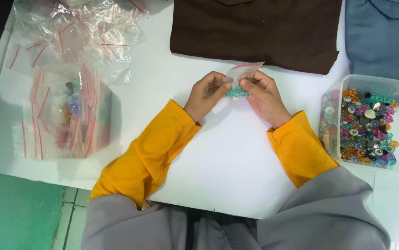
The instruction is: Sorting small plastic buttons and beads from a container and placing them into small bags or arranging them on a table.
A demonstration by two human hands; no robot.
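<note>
Both my hands hold one small clear zip bag (242, 78) with a red strip along its top, over the white table (227, 157). Teal buttons fill the bag's bottom, between my fingertips. My left hand (207, 94) pinches the bag's left side. My right hand (265, 97) pinches its right side. Yellow sleeves cover both my forearms.
A clear tub (380, 92) of mixed coloured buttons stands at the right. At the left sits a clear box (69, 115) stuffed with small zip bags, with more loose bags (79, 32) behind it. A folded brown cloth (255, 32) and a blue-grey cloth (384, 37) lie at the back.
</note>
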